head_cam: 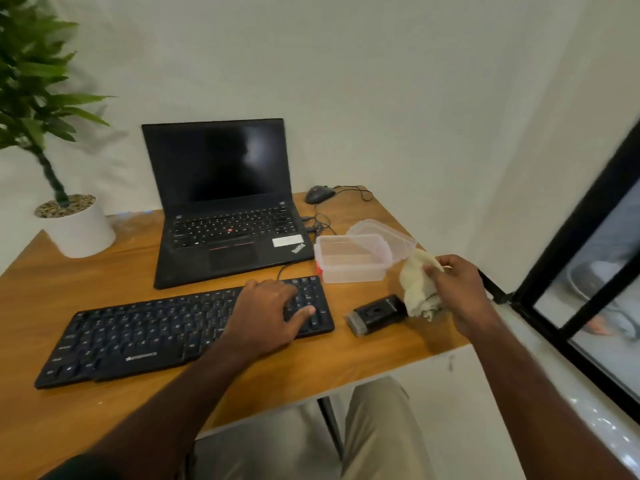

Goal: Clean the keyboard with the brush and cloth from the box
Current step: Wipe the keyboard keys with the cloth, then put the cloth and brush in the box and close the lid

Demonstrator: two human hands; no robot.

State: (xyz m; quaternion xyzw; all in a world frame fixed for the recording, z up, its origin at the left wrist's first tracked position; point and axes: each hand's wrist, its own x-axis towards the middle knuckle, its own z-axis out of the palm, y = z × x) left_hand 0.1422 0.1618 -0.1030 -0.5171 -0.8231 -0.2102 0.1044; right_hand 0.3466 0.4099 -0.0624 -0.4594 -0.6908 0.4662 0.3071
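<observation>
Left hand (266, 313) spread flat on right end of keyboard (173, 327), steadying it; right hand (457, 289) pinching crumpled cloth (417, 285) above worktop (104, 271). Brush (375, 313) lies between them, box (351, 259) open behind. Best wipe in rows — light pressure, board pinned.

brush (377, 313) right of keyboard (180, 329), box (351, 259) behind

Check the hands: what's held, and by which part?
Right hand pinches the cloth at its upper edge; the rest hangs bunched. Left hand holds nothing, resting flat on the keyboard.
</observation>
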